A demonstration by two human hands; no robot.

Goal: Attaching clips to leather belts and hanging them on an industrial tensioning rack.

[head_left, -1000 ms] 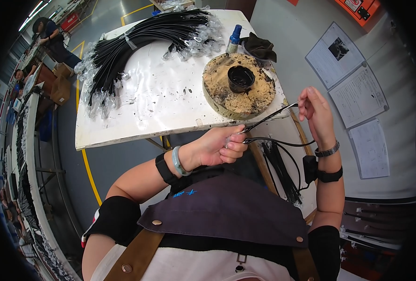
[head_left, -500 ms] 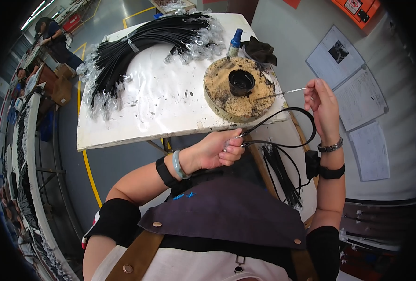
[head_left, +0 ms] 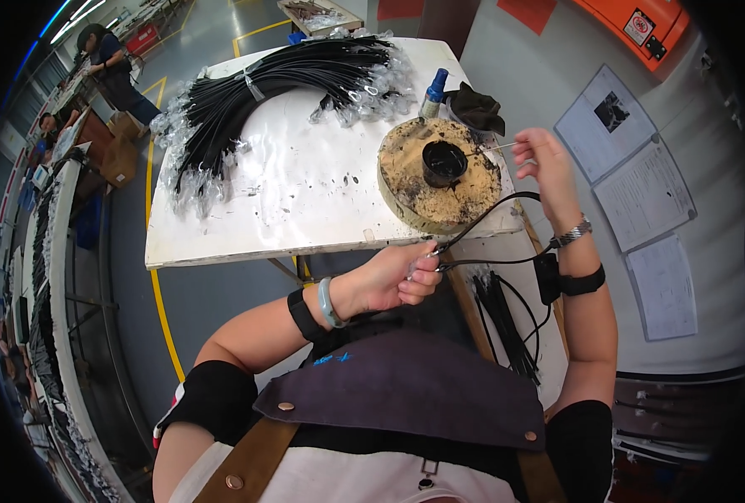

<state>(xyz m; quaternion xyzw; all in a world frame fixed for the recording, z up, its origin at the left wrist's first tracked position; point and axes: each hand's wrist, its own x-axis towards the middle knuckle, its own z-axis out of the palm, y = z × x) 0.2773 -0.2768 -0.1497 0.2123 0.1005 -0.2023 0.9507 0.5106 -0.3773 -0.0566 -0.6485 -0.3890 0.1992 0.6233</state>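
Note:
My left hand (head_left: pixel 402 281) is closed around the fitted ends of a looped black cord (head_left: pixel 507 261), near the table's front edge. Small shiny fittings show at its fingers. The loop stretches right to my right wrist, where part of it is hidden. In my right hand (head_left: pixel 547 163), raised right of the table corner, a thin metal rod (head_left: pixel 498 147) is pinched between the fingers. Its far end reaches the rim of a small black cup (head_left: pixel 444 174) with dark, wet-looking contents. The cup stands on a thick round tan block (head_left: pixel 404 180) smeared with black.
A large bundle of black cords (head_left: pixel 289 71) with clear-wrapped ends lies across the white table (head_left: pixel 305 222). Behind the block stand a blue-capped bottle (head_left: pixel 433 94) and a dark cloth (head_left: pixel 477 107). More black cords (head_left: pixel 502 323) lie below, right. Another person (head_left: pixel 113 71) is at the far left.
My right hand has moved left and slightly up, bringing the rod's end from the block's surface to the cup. The cord loop now reaches my wrist. The whole view has shifted slightly.

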